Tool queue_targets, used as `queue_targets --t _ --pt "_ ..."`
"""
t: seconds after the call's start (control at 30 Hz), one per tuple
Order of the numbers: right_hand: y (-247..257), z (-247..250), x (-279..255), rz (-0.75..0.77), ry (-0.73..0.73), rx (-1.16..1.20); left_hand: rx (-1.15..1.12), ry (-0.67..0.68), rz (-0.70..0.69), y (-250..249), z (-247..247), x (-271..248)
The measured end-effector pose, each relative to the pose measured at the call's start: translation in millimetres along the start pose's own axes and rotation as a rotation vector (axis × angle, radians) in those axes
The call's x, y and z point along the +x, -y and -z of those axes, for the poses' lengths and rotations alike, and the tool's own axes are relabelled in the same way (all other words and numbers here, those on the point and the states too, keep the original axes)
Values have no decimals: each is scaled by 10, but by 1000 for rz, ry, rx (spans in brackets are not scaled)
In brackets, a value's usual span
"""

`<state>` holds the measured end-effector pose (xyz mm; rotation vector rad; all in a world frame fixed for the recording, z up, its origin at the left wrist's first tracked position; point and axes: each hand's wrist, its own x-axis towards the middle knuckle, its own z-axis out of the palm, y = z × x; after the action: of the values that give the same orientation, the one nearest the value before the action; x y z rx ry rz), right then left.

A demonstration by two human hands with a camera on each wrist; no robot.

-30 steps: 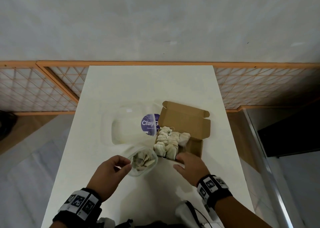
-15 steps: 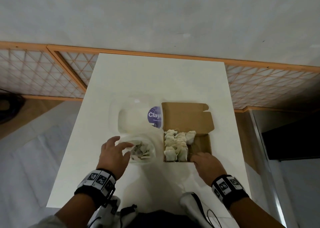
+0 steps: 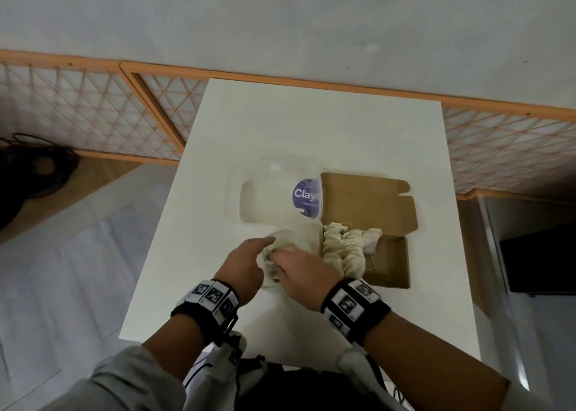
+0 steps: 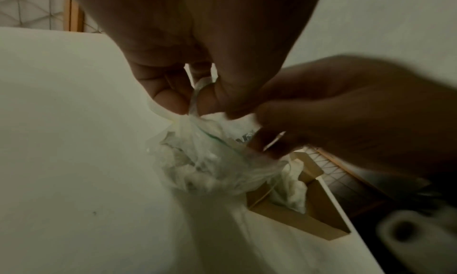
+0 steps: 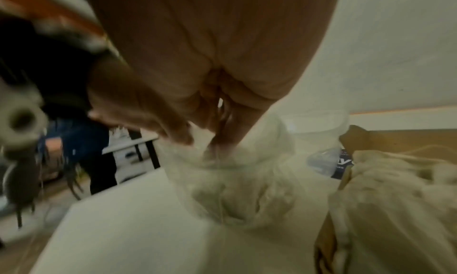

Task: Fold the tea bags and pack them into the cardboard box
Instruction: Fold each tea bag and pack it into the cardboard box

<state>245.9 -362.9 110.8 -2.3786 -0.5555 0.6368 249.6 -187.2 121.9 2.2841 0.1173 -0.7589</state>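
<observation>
On the white bench (image 3: 311, 136), near its front edge, both hands meet at a small clear container (image 4: 210, 160) that holds loose tea bags (image 4: 183, 172). The left hand (image 3: 241, 270) pinches the container's rim between thumb and fingers (image 4: 170, 100), with the index finger stretched forward. The right hand (image 3: 300, 268) reaches into the container, its fingers (image 5: 222, 137) curled down among the bags; whether they grip one I cannot tell. Just to the right stands the open cardboard box (image 3: 389, 267), its left part filled with folded tea bags (image 3: 346, 248). Behind the container lies a clear lid (image 3: 274, 195) with a purple label.
</observation>
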Motion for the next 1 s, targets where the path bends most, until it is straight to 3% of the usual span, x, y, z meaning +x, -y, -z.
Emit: queue_targets --t 0.2,0.33,0.4,0.6,0.67,0.83,1.0 --pt "96 -117 211 -291 165 -315 -29 59 -48 -80 -78 -119" --pt "80 -95 166 -325 252 -370 7 86 -106 -24 -132 -170" --pt "81 -83 109 -310 216 -347 47 69 -142 34 -146 -172" --pt "109 194 -207 -290 -195 104 36 34 -156 96 -39 -67" --pt "147 347 -313 -306 -271 252 67 48 -143 80 12 -49" --pt "230 580 -413 -364 -245 430 151 3 -238 -101 232 -181" --pt "367 743 -538 -352 -205 669 -189 84 -343 -413 382 -392"
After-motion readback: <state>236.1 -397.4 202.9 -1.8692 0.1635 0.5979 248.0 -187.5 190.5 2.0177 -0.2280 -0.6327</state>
